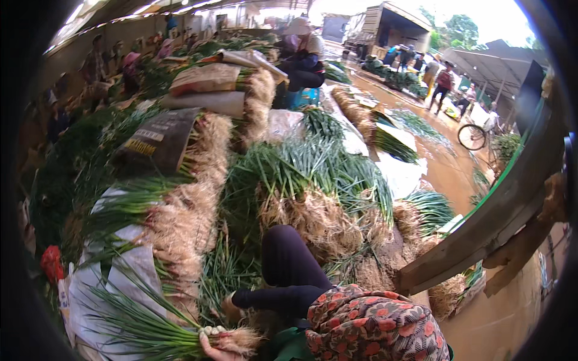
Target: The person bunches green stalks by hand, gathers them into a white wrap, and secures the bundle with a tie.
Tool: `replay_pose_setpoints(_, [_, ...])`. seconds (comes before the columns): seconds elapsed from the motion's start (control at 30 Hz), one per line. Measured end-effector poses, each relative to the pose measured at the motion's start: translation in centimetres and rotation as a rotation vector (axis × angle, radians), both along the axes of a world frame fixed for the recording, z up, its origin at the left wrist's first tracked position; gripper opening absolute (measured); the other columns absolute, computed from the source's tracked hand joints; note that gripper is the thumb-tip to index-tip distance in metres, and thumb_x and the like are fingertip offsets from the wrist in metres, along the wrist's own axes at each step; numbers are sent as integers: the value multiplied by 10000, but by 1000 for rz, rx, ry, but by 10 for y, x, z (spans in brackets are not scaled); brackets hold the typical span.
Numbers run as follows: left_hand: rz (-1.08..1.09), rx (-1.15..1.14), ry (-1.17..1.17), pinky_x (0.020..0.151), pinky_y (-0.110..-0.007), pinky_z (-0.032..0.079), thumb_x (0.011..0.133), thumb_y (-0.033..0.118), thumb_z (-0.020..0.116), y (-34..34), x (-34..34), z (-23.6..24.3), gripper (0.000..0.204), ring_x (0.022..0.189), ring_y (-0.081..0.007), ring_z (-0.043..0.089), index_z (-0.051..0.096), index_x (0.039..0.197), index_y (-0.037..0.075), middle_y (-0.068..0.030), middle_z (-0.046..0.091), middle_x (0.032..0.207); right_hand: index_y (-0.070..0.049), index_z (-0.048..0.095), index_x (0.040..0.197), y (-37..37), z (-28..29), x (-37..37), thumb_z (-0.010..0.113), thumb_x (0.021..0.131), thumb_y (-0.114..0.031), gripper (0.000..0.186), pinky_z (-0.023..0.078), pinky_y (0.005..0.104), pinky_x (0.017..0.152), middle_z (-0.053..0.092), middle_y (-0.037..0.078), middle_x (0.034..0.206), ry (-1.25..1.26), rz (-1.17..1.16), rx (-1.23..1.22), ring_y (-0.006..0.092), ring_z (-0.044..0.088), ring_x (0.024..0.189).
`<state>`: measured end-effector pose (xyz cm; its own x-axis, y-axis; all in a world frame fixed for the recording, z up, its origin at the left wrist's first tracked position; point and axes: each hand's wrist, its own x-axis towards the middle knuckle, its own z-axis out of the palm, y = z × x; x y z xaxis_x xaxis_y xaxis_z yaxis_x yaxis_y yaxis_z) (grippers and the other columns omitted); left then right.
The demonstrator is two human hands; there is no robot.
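Observation:
At the lower left, my left hand is closed around a bunch of spring onions, just above its pale, reddish root ends. The long green leaves fan out to the left, over pale sheets. Its fingertips look whitish, as if covered. My right hand does not show. Beside the held bunch runs a long row of spring onion bundles, roots toward the right. Ahead of my bent dark-clad leg lies a large heap of spring onions, its tangled roots facing me.
A flowered cloth covers my lap area. To the right, a curved wooden board rises beside wet brown ground. Sacks wrap bundles farther ahead. A person in a pale hat crouches beyond; others stand near a truck.

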<state>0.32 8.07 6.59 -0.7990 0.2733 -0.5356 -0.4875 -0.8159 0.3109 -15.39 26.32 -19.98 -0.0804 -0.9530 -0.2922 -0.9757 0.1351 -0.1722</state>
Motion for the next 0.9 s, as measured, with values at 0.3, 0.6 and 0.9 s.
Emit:
replay_pose_setpoints(0.3, [182,121,-119,486,-235,445,898,278,507,-32,12,22,227,583,-75,497,580,808,82,-30,583,753,-37,681,871,-145,160,15,601,812,-295,276,470,414,678,653,117,863,-981,-904,-651,261,600,774])
replay_pose_setpoints(0.6, [257,185,-172,542,-229,459,898,287,506,-19,17,43,228,622,-80,515,593,838,86,-28,590,773,-6,654,934,-154,131,25,570,846,-286,305,458,419,802,631,161,977,-539,-810,-433,289,584,944])
replay_pose_setpoints(0.9, [197,249,-153,652,-265,487,895,346,504,-29,9,23,264,711,-103,551,608,919,105,-10,610,825,-53,652,956,-75,113,48,538,838,-323,315,491,377,664,647,86,755,-654,-656,-389,217,618,742])
